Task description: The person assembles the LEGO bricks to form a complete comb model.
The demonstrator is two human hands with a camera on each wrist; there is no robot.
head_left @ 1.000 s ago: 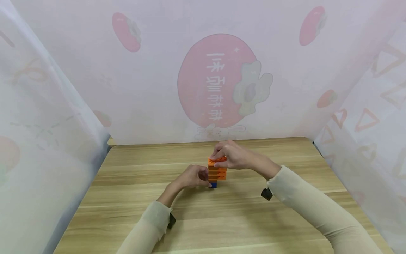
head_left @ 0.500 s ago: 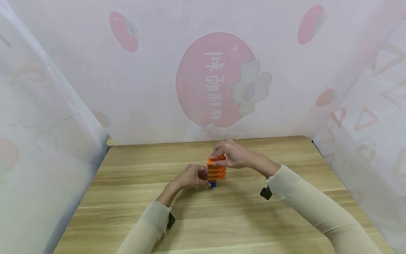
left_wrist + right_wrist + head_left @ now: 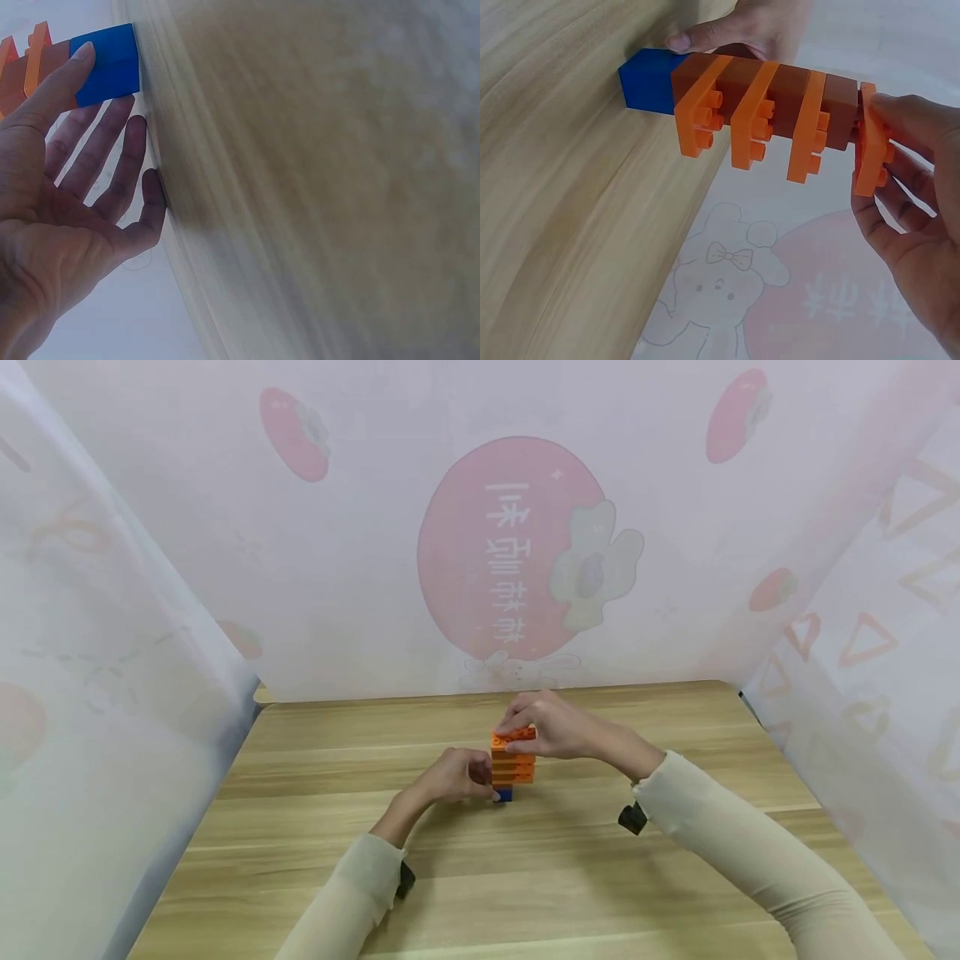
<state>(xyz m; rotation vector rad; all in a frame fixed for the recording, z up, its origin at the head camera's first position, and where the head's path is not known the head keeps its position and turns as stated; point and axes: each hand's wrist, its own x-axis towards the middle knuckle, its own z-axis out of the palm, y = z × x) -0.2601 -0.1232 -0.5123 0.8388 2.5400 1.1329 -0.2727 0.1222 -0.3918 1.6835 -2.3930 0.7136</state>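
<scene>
A tower of toy building blocks stands upright on the table. Its base is a blue block (image 3: 646,81); above it, brown blocks (image 3: 784,96) alternate with thin orange plates (image 3: 807,131) that jut out to one side with round studs. My left hand (image 3: 450,775) holds the tower low down, its thumb on the blue block (image 3: 109,64) and fingertips on the far side. At the top, my right hand (image 3: 551,727) pinches the uppermost orange plate (image 3: 870,142) between thumb and fingers. That plate sits slightly tilted against the top brown block, with a narrow dark gap showing.
The wood-grain table (image 3: 480,877) ends at a back edge below a pale printed curtain (image 3: 360,568). Similar curtains hang at the left (image 3: 112,693) and right (image 3: 885,693). A small dark device (image 3: 632,817) sits at the right wrist, another (image 3: 405,881) at the left.
Almost nothing differs. Both hands keep their hold on the tower, and the view shifts by only a few pixels.
</scene>
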